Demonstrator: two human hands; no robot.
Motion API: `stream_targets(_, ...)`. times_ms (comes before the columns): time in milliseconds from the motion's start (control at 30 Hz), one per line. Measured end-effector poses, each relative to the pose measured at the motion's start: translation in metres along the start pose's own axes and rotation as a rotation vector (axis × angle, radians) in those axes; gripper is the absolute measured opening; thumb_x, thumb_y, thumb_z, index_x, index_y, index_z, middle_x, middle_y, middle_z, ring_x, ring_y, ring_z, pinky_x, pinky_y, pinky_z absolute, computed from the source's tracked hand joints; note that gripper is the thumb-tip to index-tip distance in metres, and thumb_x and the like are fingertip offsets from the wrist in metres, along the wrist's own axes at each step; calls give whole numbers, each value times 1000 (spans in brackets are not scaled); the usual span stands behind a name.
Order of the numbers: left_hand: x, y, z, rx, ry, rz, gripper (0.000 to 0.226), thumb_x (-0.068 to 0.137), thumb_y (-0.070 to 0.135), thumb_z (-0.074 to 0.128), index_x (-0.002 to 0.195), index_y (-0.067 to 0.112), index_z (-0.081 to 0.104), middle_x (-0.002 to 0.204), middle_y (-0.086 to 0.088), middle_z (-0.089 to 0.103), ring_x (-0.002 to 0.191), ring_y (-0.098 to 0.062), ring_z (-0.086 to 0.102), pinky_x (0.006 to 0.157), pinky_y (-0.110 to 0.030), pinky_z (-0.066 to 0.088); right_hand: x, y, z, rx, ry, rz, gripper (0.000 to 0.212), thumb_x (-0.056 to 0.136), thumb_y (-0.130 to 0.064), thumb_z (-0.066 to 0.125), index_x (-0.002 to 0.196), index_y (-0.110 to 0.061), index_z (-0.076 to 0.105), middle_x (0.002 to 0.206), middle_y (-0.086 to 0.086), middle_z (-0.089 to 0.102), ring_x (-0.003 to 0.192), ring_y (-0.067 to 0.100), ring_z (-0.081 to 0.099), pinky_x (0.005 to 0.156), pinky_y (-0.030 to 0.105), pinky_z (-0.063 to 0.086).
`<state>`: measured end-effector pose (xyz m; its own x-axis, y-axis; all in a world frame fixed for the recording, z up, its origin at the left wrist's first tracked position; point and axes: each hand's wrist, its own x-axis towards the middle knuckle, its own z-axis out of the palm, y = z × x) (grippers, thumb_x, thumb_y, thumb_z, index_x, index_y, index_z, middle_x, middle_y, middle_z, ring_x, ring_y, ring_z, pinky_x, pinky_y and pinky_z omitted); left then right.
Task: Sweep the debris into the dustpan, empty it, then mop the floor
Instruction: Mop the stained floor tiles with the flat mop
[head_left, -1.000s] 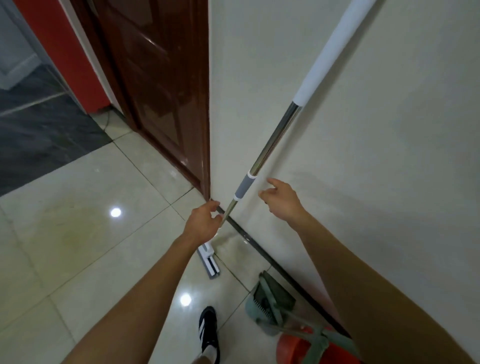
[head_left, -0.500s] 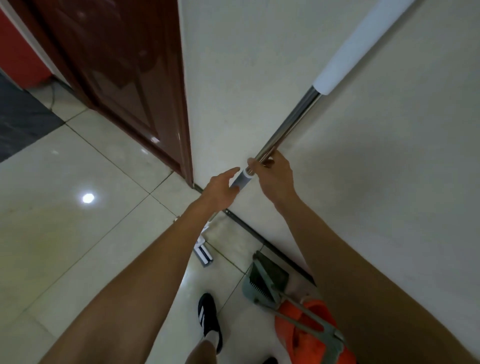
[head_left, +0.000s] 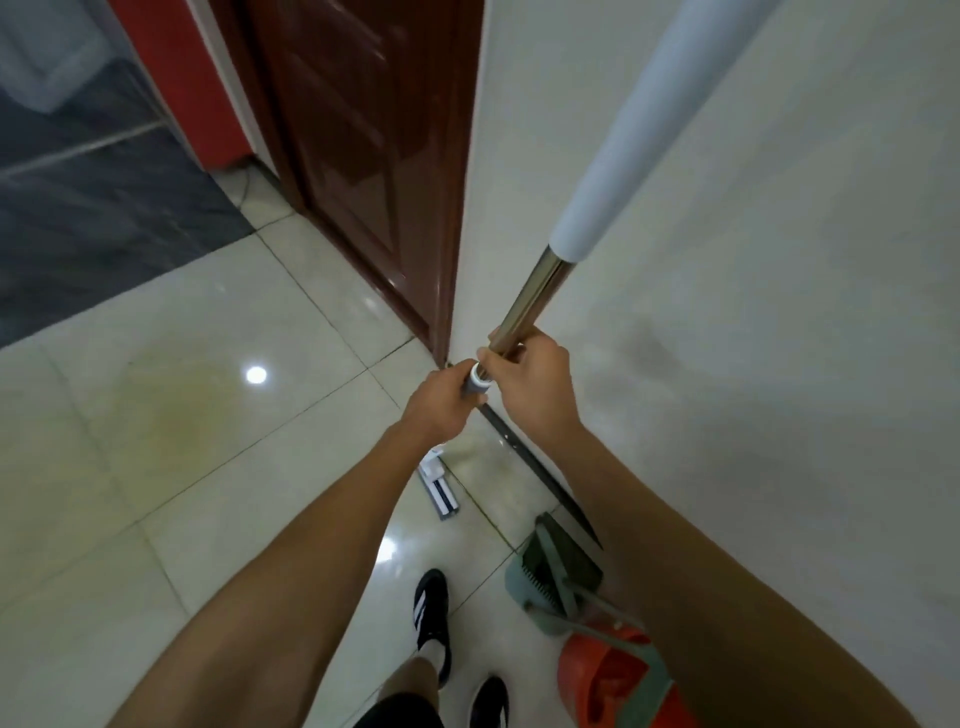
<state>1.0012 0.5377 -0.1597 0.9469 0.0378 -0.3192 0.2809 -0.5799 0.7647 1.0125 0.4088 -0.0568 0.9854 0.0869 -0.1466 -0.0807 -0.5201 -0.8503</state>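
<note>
Mop pole (head_left: 527, 304) slants up along the cream wall (head_left: 753, 260), both hands wrapped on it: left hand (head_left: 441, 402) curled round the grey collar, right hand (head_left: 532, 382) just above it, fingers closed on the steel tube below the white sleeve. Mop head (head_left: 440, 486) lies flat on the tiled floor (head_left: 156, 467) beneath the hands, close to the wall base. Green dustpan (head_left: 553, 577) stands by the wall near an orange bucket (head_left: 608, 680), right of two black shoes.
</note>
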Motion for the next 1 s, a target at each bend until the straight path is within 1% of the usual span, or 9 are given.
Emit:
stream_targets(133,-69,-11,-8,-62,142,-81,32,93,24,65,124,26,65,110,-5,73,100,-26,67,89,-47,55,-57,-17,12,9,-139,-90,14,89,-20,70,102,-16,69,83,-1,73,78,14,71,78,33,60)
stream_targets(267,-149,-20,-9,-147,289,-157,36,86,37,58,120,29,67,107,1,73,92,-21,69,85,-47,58,-123,-35,23,-32,-276,-221,11,90,-14,67,100,-18,67,85,-5,71,78,8,70,74,22,59)
stream_targets(367,-205,-31,-7,-185,394,-213,29,86,31,54,112,29,67,99,4,73,87,-20,69,81,-46,59,-166,-39,36,-60,-375,-371,13,88,-7,64,91,-20,62,77,0,67,73,15,67,68,23,59)
stream_targets(467,-254,-45,-6,-220,477,-270,19,94,19,57,105,31,65,96,6,72,86,-18,69,82,-43,59,-202,-43,54,-138,-469,-477,22,90,-4,63,94,-25,61,79,-1,68,74,14,66,65,20,56)
stream_targets(567,-298,-65,-8,-257,535,-317,26,93,10,56,107,30,67,98,6,72,85,-16,69,81,-38,58,-239,-47,77,-164,-578,-429,22,90,-6,65,100,-26,63,89,-3,71,82,13,69,73,27,60)
stream_targets(667,-338,-83,-12,-287,573,-358,26,92,8,57,107,25,69,98,2,72,80,-15,65,70,-31,52,-272,-47,99,-146,-657,-389,20,92,-8,65,103,-24,65,94,0,72,88,17,70,78,35,61)
stream_targets(833,-390,-123,-13,-311,586,-416,14,88,28,56,92,40,63,91,6,72,79,-17,67,77,-44,59,-321,-45,131,-123,-751,-331,26,97,-8,64,118,-23,63,100,-3,71,93,12,68,75,14,50)
stream_targets(900,-408,-142,-17,-321,578,-415,14,81,37,55,91,41,64,90,8,72,82,-17,69,78,-44,59,-337,-43,146,-141,-769,-329,18,96,-10,64,110,-22,63,92,-5,70,82,4,66,69,11,47)
stream_targets(1000,-436,-166,-23,-344,567,-413,15,82,30,63,95,37,68,89,8,73,83,-17,68,78,-40,59,-361,-33,169,-197,-773,-366,4,96,-15,66,95,-18,64,79,-6,68,66,0,63,60,13,46)
